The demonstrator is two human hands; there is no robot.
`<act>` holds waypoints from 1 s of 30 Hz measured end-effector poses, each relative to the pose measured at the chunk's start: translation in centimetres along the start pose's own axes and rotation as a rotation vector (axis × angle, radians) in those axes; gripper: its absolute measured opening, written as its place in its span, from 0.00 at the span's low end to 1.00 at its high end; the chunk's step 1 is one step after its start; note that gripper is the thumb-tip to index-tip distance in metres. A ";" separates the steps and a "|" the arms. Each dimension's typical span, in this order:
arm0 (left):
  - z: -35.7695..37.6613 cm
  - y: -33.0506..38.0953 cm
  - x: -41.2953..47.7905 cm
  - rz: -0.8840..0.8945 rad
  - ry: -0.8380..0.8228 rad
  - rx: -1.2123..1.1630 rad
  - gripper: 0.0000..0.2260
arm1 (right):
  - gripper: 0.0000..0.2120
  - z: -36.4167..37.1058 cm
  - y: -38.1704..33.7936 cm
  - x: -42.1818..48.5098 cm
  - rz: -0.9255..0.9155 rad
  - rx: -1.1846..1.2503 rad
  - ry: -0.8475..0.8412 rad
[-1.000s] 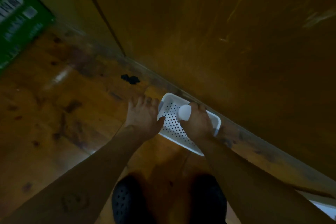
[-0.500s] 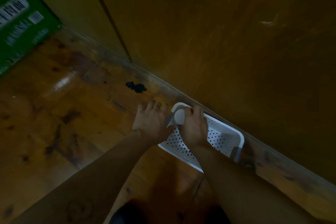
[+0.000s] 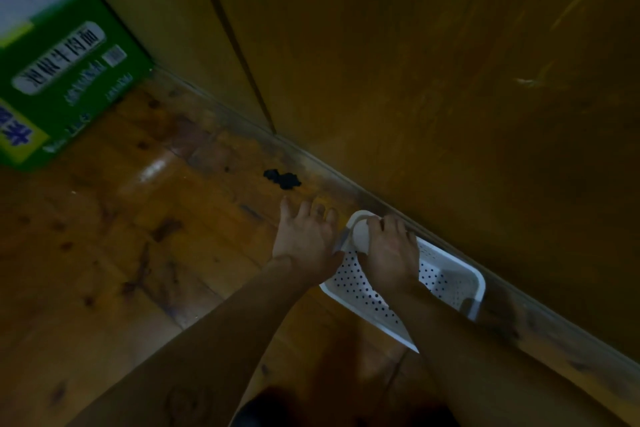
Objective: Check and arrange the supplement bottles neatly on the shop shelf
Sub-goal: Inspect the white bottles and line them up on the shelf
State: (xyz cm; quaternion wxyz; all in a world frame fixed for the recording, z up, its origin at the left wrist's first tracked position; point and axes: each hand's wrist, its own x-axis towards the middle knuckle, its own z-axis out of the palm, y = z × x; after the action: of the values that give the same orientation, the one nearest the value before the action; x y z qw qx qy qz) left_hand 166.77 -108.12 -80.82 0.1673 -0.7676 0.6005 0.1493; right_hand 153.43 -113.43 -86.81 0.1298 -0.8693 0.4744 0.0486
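In the head view we look down in dim light at a wooden floor (image 3: 138, 253) that meets a tall wooden panel (image 3: 415, 80). A white perforated basket (image 3: 446, 276) lies on the floor against the foot of that panel. Our right hand (image 3: 391, 253) reaches into the basket's far end, its fingers curled round a white supplement bottle (image 3: 360, 238). Only one rounded end of the bottle shows, and we cannot tell if it touches the basket floor. Our left hand (image 3: 304, 243) lies just beside the basket's end, fingers spread and straight and holding nothing, its thumb side against the basket's edge. A green carton (image 3: 69, 80) sits well apart at the upper left, and a small dark scrap (image 3: 282, 178) lies on the floor near the panel.

We judge this to be an early step: handling one bottle at the basket, with the left hand steadying it. No shelf is in view. The next move calls for a firm hold on the bottle, bringing it up where its label can be read, then carrying it to the shelf.
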 end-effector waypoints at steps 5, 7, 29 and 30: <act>-5.7 -1.2 -4.3 -0.037 -0.022 -0.026 0.32 | 0.28 -7.4 -1.4 -1.9 -0.035 -0.014 0.019; -9.3 -2.1 -6.9 -0.058 -0.013 -0.058 0.32 | 0.27 -12.0 -2.5 -3.0 -0.074 -0.016 -0.013; -59.3 -19.5 -43.7 -0.465 0.391 -0.212 0.35 | 0.29 -70.0 -29.7 -14.9 -0.486 0.129 0.208; -60.0 -19.7 -45.7 -0.504 0.409 -0.217 0.35 | 0.29 -71.1 -30.6 -16.0 -0.527 0.145 0.229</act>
State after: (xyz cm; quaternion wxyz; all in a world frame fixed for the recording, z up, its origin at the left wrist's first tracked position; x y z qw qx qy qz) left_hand 176.88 -90.08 -5.69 -0.0077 -0.9192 0.3937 0.0094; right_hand 167.64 -103.96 -9.67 0.1453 -0.9508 0.2463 -0.1192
